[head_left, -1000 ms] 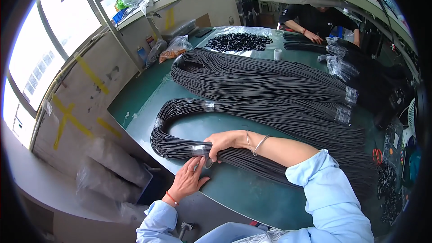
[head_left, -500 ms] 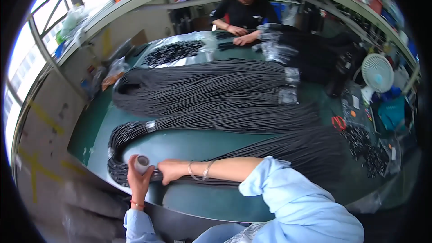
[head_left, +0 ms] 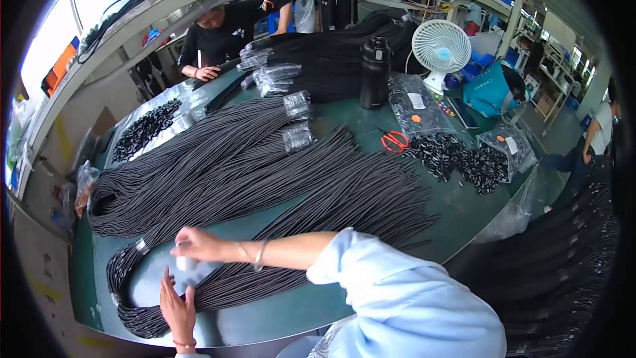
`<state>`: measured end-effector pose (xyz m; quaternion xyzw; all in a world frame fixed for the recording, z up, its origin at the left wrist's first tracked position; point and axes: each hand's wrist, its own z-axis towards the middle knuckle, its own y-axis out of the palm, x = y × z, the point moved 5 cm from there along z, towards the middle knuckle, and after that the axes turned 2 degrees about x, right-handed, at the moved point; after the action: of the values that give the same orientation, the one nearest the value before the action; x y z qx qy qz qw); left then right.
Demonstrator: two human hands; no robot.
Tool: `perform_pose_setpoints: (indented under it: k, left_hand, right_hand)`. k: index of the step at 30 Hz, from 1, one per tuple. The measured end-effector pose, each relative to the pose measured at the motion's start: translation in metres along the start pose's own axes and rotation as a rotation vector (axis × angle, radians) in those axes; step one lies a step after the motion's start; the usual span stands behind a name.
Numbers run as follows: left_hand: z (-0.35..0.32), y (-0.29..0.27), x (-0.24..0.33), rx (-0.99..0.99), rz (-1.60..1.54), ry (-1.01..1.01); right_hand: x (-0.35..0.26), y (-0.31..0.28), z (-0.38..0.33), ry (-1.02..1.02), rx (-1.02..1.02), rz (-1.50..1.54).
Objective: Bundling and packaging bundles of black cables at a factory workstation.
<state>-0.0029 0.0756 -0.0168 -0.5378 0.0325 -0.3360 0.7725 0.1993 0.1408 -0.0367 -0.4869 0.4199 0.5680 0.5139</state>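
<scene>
A bent bundle of thin black cables (head_left: 218,215) lies on the green table, its loop at the left and its loose ends fanned out to the right. My right hand (head_left: 199,245) is raised over the inside of the loop, closed round a small whitish roll (head_left: 187,262) that looks like clear tape or film. Beside the nearer leg of the bundle is my left hand (head_left: 176,308), fingers stretched up and thumb apart, with nothing visible in it. A pale wrap (head_left: 141,246) binds the farther leg of the loop.
Beyond lie more cable bundles with plastic-wrapped ends (head_left: 298,136). Red-handled scissors (head_left: 395,142), small black parts (head_left: 487,166), a black bottle (head_left: 375,73) and a white fan (head_left: 441,50) stand or lie to the right. A co-worker (head_left: 225,36) sits across the table.
The view has swung right. The roll has passed from my left hand to my right, which has lifted off the bundle. My left hand has opened. The co-worker's hands have moved apart.
</scene>
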Motion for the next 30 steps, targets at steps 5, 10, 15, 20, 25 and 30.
perform_pose_setpoints:
  k: [5, 10, 15, 20, 25, 30]
  left_hand:
    - [-0.036, -0.021, -0.072, -0.002, 0.352, 0.232]
    - [-0.03, -0.01, -0.178, 0.009, 0.28, -0.114]
    - [-0.003, -0.008, -0.217, 0.013, 0.25, -0.371]
    - [0.014, -0.001, -0.213, -0.212, 0.318, -0.446]
    - [0.021, 0.007, -0.183, -0.303, 0.775, -0.304]
    - [-0.009, -0.051, -0.108, 0.529, -0.163, -0.287]
  right_hand:
    - [-0.022, -0.225, -0.093, -0.153, 0.331, 0.147]
    - [-0.053, -0.43, -0.184, -0.047, 0.909, -0.578]
    - [-0.033, -0.514, -0.191, 0.094, 0.866, -1.113]
    - [-0.033, -0.507, -0.171, 0.154, 0.733, -1.41]
    - [-0.089, -0.378, -0.092, -0.433, 0.552, -1.577]
    - [-0.056, -0.144, 0.009, -0.922, -0.115, -1.286]
